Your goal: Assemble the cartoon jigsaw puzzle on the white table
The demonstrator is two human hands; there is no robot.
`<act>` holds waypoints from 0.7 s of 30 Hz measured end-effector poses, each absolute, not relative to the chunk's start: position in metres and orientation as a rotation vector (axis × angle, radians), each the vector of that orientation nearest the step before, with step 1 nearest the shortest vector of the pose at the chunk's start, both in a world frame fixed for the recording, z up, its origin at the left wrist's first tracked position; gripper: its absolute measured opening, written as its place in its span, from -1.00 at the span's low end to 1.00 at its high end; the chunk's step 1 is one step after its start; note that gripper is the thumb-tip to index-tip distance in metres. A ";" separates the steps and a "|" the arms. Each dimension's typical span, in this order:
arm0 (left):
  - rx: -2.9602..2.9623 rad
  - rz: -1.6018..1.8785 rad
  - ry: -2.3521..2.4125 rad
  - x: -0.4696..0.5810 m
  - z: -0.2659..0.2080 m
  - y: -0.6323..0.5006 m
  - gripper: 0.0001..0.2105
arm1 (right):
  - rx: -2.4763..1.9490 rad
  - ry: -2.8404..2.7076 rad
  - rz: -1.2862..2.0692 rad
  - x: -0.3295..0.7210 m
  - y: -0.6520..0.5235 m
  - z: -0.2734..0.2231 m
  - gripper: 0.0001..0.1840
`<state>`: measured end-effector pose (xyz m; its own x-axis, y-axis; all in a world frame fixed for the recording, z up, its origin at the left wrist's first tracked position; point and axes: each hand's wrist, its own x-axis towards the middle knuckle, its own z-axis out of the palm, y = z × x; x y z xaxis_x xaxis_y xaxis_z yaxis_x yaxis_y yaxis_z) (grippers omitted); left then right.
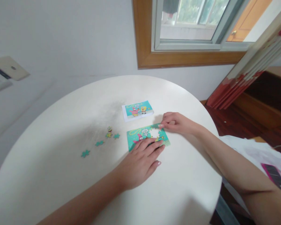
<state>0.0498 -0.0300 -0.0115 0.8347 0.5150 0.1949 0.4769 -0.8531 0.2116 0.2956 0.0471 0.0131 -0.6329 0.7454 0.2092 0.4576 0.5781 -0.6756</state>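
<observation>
A partly assembled jigsaw puzzle (131, 135) with cartoon figures lies on the white round table, a white gap showing in its upper right part. Spread flat over its lower edge is my left hand (140, 162), fingers apart. My right hand (174, 122) is closed at the puzzle's upper right corner, thumb and fingertip pressed together at the edge; whatever is between them is too small to make out. Behind the puzzle lies a printed reference picture (138, 110) of the same cartoon. Loose puzzle pieces lie to the left, among them a green one (85, 153) and a yellow one (109, 134).
The round table (61, 187) meets the wall near a window (187, 25) with a wooden frame. A wall socket (9, 68) is at the far left. To the right are a curtain (245, 76) and a white cloth (239, 143) with a dark, pink-edged object (275, 176) on it.
</observation>
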 end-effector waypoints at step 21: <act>2.895 0.357 0.777 0.050 -0.012 -0.030 -0.58 | -0.904 -2.509 0.576 0.297 0.043 0.015 -0.59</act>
<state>0.0505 -0.0300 -0.0119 0.8403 0.5061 0.1946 0.4771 -0.8606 0.1779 0.2966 0.0426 0.0148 -0.7055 0.6684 0.2357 0.4987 0.7044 -0.5051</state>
